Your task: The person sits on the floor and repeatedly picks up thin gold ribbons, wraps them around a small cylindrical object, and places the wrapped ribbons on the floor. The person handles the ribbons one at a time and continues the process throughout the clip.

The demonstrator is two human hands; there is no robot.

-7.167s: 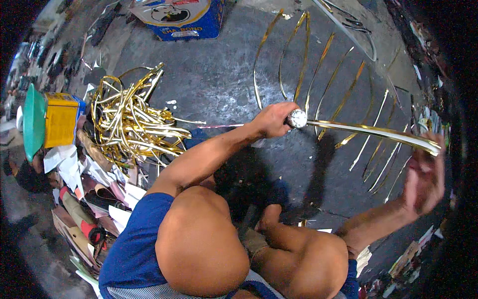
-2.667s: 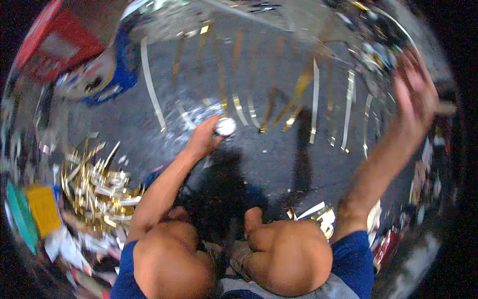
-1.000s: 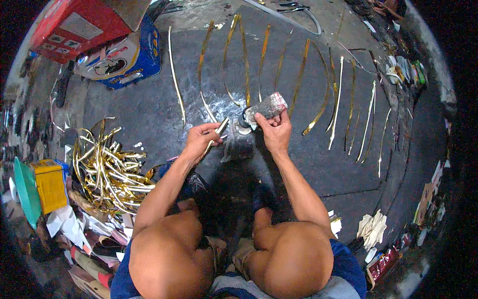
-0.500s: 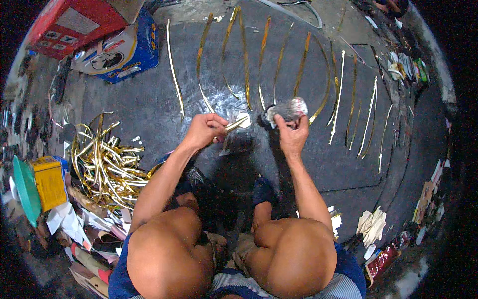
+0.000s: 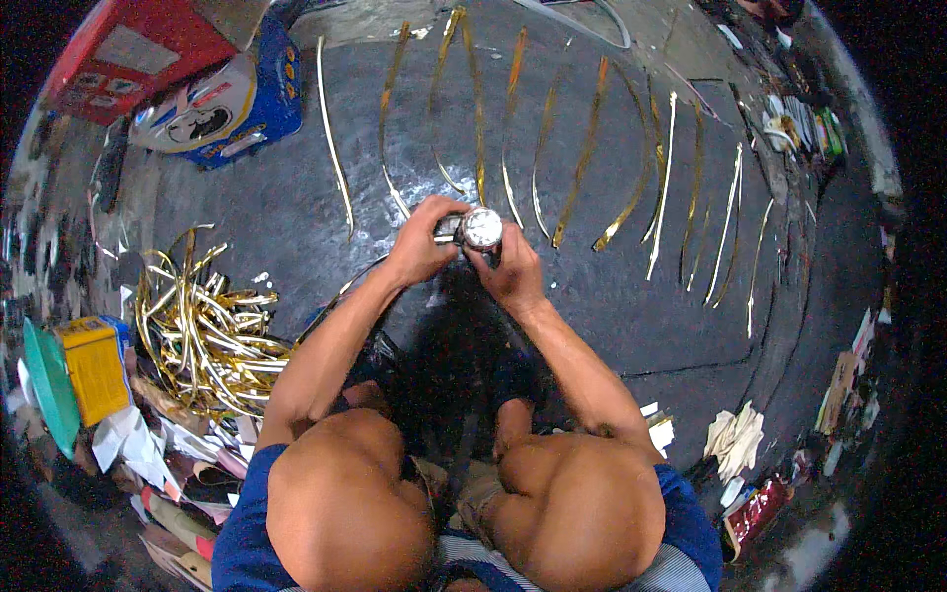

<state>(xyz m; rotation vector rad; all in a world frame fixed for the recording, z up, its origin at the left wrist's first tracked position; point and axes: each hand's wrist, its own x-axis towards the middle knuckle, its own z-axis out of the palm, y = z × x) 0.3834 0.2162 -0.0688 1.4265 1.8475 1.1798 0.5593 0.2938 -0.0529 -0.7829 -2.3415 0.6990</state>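
Grey-black floor [image 5: 621,316], gold strips [image 5: 582,150], red box [image 5: 148,51], right grip [image 5: 513,268] around cylinder [image 5: 482,228], left grip [image 5: 422,243] pinching pale strip [image 5: 447,235]

A dark mat [image 5: 631,306] covers much of the grey floor [image 5: 691,54], whitish patches [image 5: 424,184] marking its surface

Strips of shiny trim fill a cluttered floor-level workshop.
Narrow gold strips [image 5: 594,123] line a dark, stained floor [image 5: 671,321] beside a tangled gold-and-white heap [image 5: 202,331], crumpled white paper scraps [image 5: 126,439] and a boxy blue-and-white container [image 5: 274,94].
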